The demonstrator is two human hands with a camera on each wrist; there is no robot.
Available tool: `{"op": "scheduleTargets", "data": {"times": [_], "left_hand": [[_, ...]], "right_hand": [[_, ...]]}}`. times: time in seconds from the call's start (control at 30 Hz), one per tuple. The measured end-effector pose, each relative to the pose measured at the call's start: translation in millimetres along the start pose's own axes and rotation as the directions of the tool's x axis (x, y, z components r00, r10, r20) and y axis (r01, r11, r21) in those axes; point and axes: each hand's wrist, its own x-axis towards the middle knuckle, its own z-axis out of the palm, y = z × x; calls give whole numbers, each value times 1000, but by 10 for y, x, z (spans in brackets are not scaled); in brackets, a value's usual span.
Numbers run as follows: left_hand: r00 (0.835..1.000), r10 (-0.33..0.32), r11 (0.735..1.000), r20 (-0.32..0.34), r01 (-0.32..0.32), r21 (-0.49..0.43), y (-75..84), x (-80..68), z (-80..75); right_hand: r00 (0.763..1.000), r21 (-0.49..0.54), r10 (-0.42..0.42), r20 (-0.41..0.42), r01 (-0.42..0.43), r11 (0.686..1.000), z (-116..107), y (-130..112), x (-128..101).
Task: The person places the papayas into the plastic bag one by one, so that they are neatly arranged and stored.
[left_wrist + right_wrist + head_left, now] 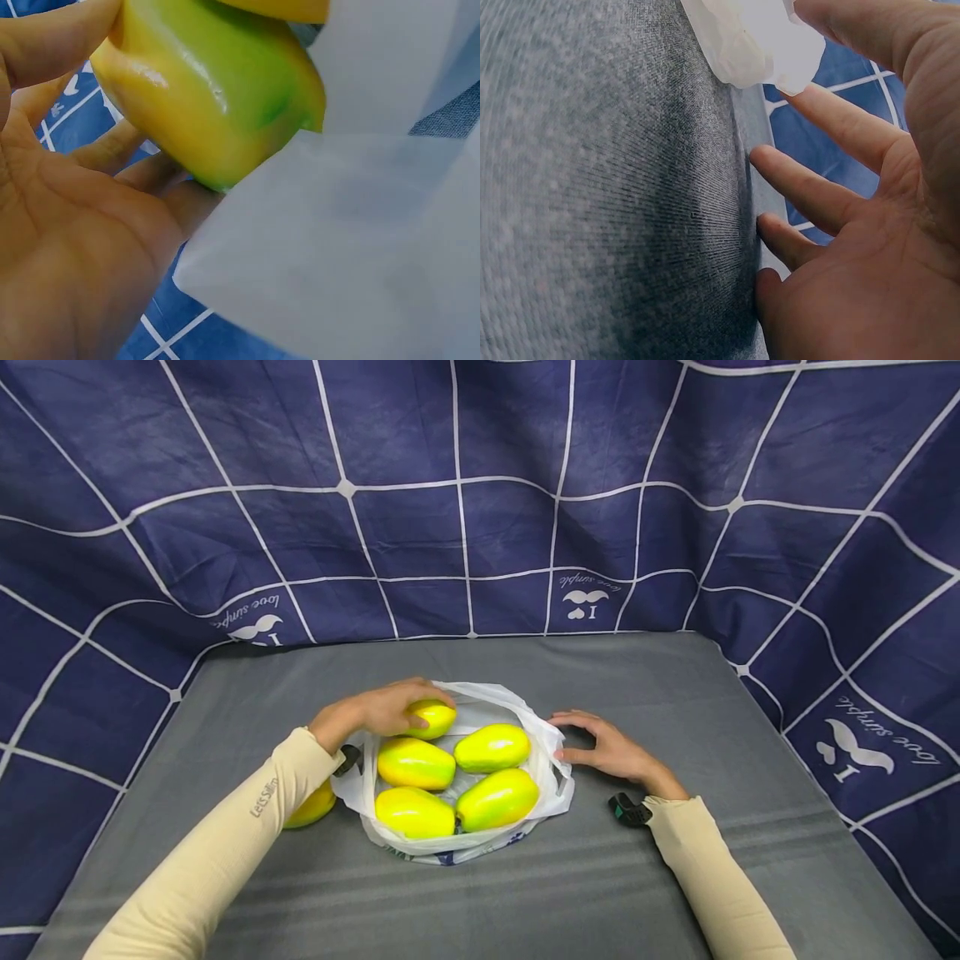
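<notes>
A white plastic bag (551, 793) lies open on the grey table (750, 735) with several yellow-green fruits in it. My left hand (408, 706) reaches over the bag's far left rim and grips one fruit (433, 718). In the left wrist view, the fingers of that hand (82, 225) curl round the fruit (217, 97) beside the bag wall (360, 247). My right hand (573, 737) rests on the table at the bag's right side with its fingers spread. In the right wrist view its thumb (847, 22) touches the bag's edge (754, 41).
One more fruit (311, 806) lies outside the bag, on the table under my left forearm. A blue cloth with white lines (465, 527) hangs behind and on both sides of the table. Bare grey table surface lies in front of the bag.
</notes>
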Motion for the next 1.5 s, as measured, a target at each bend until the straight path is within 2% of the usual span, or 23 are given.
{"op": "scheduleTargets", "data": {"times": [0.33, 0.5, 0.73, 1.13, 1.5], "left_hand": [[999, -35, 999, -9, 35, 18, 2, -13, 14], [1000, -22, 999, -15, 22, 27, -4, -11, 29], [999, -39, 998, 11, 38, 44, -18, 4, 42], [1000, -25, 998, -14, 26, 52, -22, -6, 36], [998, 31, 997, -62, -26, 72, 23, -88, 9]], "right_hand": [[1000, 7, 3, -1, -3, 1000, -2, -24, -1], [1000, 8, -3, -1, 3, 1000, 7, -15, -1], [1000, 22, 5, 3, -5, 1000, 15, 3, -5], [1000, 23, 14, 9, -14, 1000, -6, -18, 0], [1000, 14, 1, 1, -1, 1000, -7, -19, -7]]}}
